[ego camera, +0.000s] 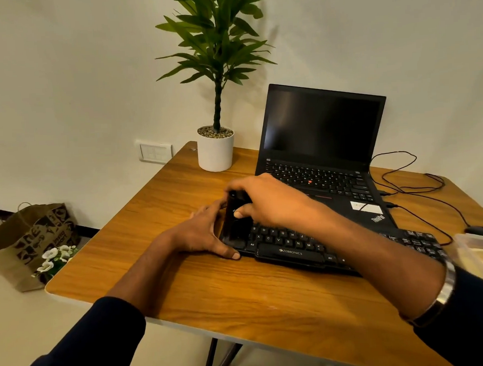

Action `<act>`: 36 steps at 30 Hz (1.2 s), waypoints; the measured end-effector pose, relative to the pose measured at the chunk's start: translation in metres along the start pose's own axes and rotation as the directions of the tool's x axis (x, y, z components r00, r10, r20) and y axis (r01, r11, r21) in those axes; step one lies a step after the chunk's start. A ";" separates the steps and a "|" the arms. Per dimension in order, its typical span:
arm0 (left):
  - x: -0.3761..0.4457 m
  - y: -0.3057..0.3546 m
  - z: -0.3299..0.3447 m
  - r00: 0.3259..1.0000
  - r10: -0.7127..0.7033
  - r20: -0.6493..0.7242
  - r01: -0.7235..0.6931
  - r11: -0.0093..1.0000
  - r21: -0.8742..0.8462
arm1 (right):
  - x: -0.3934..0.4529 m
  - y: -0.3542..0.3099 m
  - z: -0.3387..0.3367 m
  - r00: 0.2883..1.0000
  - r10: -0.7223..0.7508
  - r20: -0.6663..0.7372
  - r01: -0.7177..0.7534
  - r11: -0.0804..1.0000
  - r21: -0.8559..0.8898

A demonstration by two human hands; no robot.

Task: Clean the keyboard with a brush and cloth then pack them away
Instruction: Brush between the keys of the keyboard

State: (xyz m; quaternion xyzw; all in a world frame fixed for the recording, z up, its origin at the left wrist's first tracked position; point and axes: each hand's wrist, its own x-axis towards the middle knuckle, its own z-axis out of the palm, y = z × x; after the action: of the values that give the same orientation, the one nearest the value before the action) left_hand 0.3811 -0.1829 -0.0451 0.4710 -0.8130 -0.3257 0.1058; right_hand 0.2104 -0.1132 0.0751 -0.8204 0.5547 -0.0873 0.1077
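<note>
A black Zebronics keyboard [290, 253] lies slantwise on the wooden table [213, 297], in front of a laptop. My right hand [269, 201] reaches across it and grips a black brush [236, 225], blurred, with the thumb on its face. The brush stands on the keyboard's left end. My left hand [201, 233] lies flat on the table against that end, fingers straight along the side and the thumb at the front corner. No cloth is plainly in view.
An open black laptop [321, 127] with a dark screen stands behind the keyboard, and cables [421, 188] trail to its right. A white potted plant [216, 153] is at the back. A clear plastic box [482, 253] sits at the right edge. A paper bag [31, 238] and white flowers [55, 256] are on the floor at the left.
</note>
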 end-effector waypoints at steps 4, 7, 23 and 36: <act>-0.001 0.001 0.000 1.000 0.021 -0.010 -0.021 1.000 0.009 | 0.001 -0.004 -0.004 1.000 -0.010 -0.009 0.011 0.999 0.045; -0.001 0.001 0.001 1.000 0.023 -0.014 -0.023 1.000 0.007 | 0.011 0.003 0.009 0.999 0.011 -0.050 -0.008 0.999 0.052; -0.003 0.004 -0.001 1.000 -0.021 0.010 0.021 1.000 0.002 | 0.008 0.018 0.021 0.983 -0.036 -0.182 0.026 0.998 -0.056; -0.003 0.001 -0.002 1.000 0.011 0.014 -0.011 1.000 -0.019 | -0.007 0.042 -0.007 0.980 0.195 -0.029 -0.191 0.976 0.104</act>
State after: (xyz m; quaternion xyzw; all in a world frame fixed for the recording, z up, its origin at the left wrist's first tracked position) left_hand 0.3824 -0.1808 -0.0427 0.4632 -0.8132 -0.3359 0.1065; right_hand 0.1684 -0.1228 0.0700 -0.7542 0.6287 -0.1203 0.1462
